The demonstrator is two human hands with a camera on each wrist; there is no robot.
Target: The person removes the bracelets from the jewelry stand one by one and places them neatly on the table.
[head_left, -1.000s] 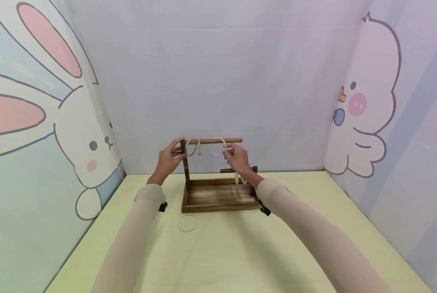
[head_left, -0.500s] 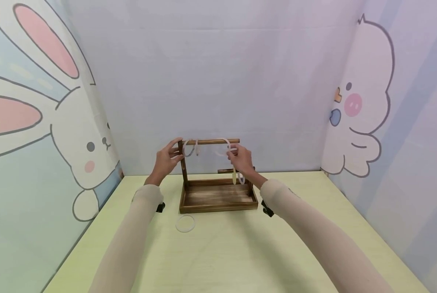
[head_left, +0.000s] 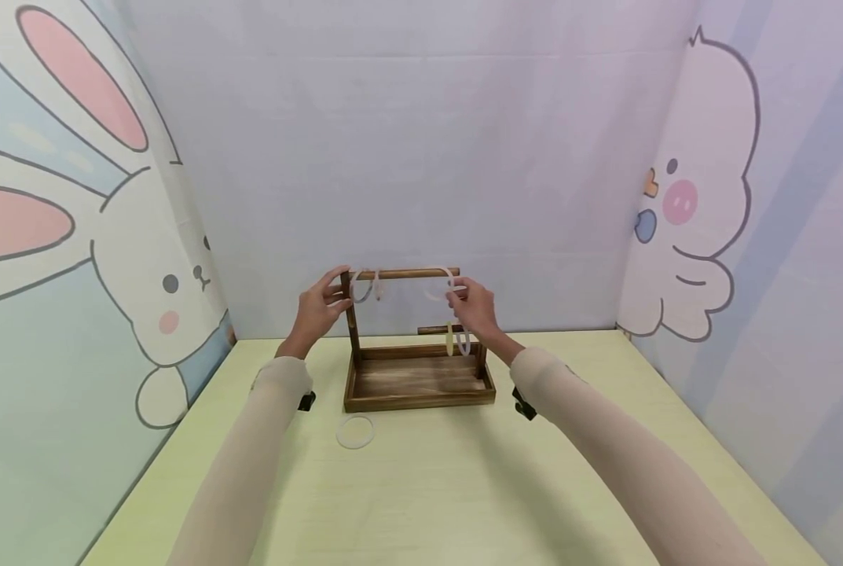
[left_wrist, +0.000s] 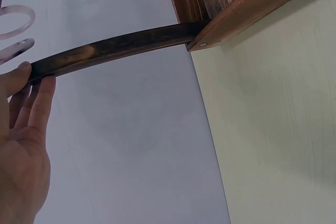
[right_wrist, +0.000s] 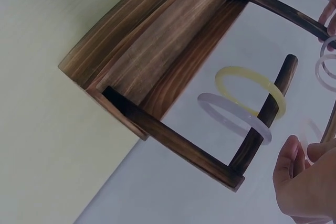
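The left hand (head_left: 317,311) grips the top of the tall post (left_wrist: 115,47) of a dark wooden rack, thumb on one side and fingers on the other. Two bangles (head_left: 361,287) hang on the upper bar (head_left: 410,273) beside it. Near that bar's right end, the right hand (head_left: 474,308) pinches a pale translucent bangle (head_left: 452,277), which is around or against the bar; which one I cannot tell. Below, a yellow bangle (right_wrist: 249,77) and a pale lilac bangle (right_wrist: 231,115) hang on the short lower bar (right_wrist: 283,77).
The rack's tray (head_left: 421,402) stands on the pale yellow table (head_left: 421,487). A white ring (head_left: 355,447) lies on the table in front of the tray's left corner. A curtain wall (head_left: 421,157) rises behind, with cartoon-printed walls at both sides.
The right hand has moved to the right along the upper bar with the pale bangle. The left hand has kept its grip on the post.
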